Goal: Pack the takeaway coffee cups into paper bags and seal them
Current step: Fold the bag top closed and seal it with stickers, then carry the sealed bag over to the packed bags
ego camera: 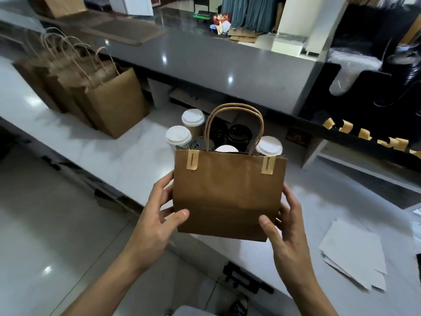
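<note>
A small brown paper bag (227, 192) with twisted paper handles is held up in front of me, above the white marble counter (118, 156). Two tan sticker strips (192, 159) fold over its top edge, one near each corner. My left hand (157, 222) grips the bag's lower left side, thumb on the front. On the lower right side, my right hand (287, 231) grips the same way. Behind the bag stand several takeaway coffee cups (178, 136), some with white lids and some with black lids (239, 133), partly hidden by the bag.
A row of standing brown paper bags (114, 99) with handles lines the counter at the left. Loose white sheets (355, 254) lie at the counter's right. A raised grey ledge (205, 58) runs behind. More tan stickers (364, 134) hang on the black edge at right.
</note>
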A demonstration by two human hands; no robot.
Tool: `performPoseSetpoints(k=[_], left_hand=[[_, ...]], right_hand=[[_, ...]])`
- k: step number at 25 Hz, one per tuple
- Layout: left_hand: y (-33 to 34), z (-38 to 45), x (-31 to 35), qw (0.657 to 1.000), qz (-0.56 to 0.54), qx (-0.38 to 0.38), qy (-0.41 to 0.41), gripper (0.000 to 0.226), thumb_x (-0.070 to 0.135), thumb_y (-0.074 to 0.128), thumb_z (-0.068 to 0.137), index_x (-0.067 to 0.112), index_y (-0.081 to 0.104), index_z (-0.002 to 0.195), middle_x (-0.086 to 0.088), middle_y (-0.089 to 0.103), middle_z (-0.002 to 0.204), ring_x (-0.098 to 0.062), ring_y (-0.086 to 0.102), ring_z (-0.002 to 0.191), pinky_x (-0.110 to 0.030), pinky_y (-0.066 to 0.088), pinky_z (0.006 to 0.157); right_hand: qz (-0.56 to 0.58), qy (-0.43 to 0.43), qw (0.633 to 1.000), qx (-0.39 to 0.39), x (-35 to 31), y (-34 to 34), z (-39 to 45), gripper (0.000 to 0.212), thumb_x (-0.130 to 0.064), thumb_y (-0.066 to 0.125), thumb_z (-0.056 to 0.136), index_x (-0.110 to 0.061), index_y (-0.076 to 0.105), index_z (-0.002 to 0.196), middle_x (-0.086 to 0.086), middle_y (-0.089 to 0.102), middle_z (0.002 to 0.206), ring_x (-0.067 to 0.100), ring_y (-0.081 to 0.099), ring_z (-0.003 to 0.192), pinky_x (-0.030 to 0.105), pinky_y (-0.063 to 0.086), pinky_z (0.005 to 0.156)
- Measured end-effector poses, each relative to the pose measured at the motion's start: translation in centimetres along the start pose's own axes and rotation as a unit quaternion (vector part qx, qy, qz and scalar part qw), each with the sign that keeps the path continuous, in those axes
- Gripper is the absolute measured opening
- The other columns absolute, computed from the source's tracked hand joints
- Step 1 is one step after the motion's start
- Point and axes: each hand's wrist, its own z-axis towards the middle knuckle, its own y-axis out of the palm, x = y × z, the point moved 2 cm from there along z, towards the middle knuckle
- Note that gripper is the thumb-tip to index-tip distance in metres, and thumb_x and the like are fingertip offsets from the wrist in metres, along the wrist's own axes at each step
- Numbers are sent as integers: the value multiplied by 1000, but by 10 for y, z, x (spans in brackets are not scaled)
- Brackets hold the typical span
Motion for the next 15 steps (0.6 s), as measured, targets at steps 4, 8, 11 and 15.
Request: performPoseSetpoints(k=[4,8,11,15], left_hand=[[-69,-21,0,999,-19,45,-4,68,15,65,83,40,42,142,7,64,134,-15,64,117,-21,54,86],[-144,-43,0,996,-16,87,-4,69,16,66,84,37,41,145,9,62,137,-9,59,125,-20,53,91],[-194,-58,-5,992,-6,129,-6,66,1,65,94,33,41,146,9,62,137,-5,60,122,-17,52,89],[-252,-76,-8,984,5,181,-8,66,4,66,93,36,41,146,15,59,139,-1,58,123,-13,50,88]], right_hand=[[21,-22,998,-54,-18,69,1,65,-54,55,91,-61,28,149,-16,46,153,9,46,140,52,39,115],[23,-43,993,-110,-26,144,-3,69,-62,56,87,-59,30,150,-10,47,155,13,43,144,55,37,116],[28,-55,986,-153,-33,197,-6,69,-58,59,88,-57,30,151,-10,49,153,13,44,143,54,37,116],[22,-64,976,-209,-49,260,-5,68,-57,61,88,-59,31,150,-12,51,151,9,48,138,51,41,114]])
